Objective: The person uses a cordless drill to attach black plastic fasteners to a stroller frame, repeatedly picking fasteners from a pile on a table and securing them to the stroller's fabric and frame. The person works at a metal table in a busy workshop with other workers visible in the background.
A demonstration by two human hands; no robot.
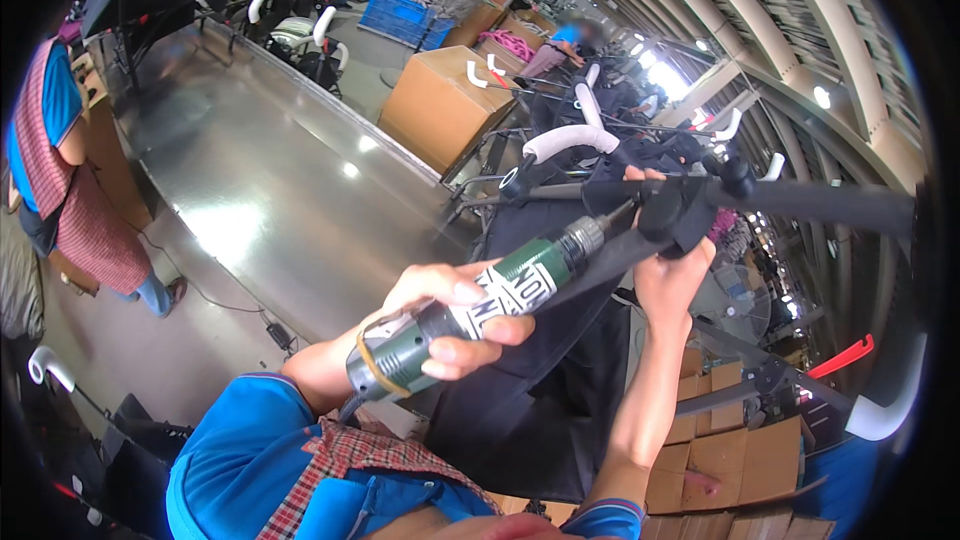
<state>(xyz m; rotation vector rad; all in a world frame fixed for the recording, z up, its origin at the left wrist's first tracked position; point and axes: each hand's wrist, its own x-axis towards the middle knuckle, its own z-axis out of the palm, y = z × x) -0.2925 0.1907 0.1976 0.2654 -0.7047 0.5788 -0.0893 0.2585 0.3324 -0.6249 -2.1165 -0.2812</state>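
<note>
My left hand (450, 325) is wrapped round a green and black electric screwdriver (515, 290) with a yellow band near its cord end. Its silver chuck (582, 238) points up and to the right, the bit reaching a dark joint of a folding stroller frame (665, 215). Whether the bit sits in a screw is too small to tell. My right hand (675, 265) holds that joint from below and behind, its fingertips showing above the tube. Black stroller fabric (545, 370) hangs under the frame, and a pale curved handle (570, 143) rises just beyond the screwdriver.
A shiny metal worktable (290, 160) stretches away on the left. Beyond it are a big cardboard box (440, 105) and a blue crate (405, 20). At far left stands a person in a checked apron (95, 210). More cartons (730, 460) lie low on the right, near another white handle (888, 405).
</note>
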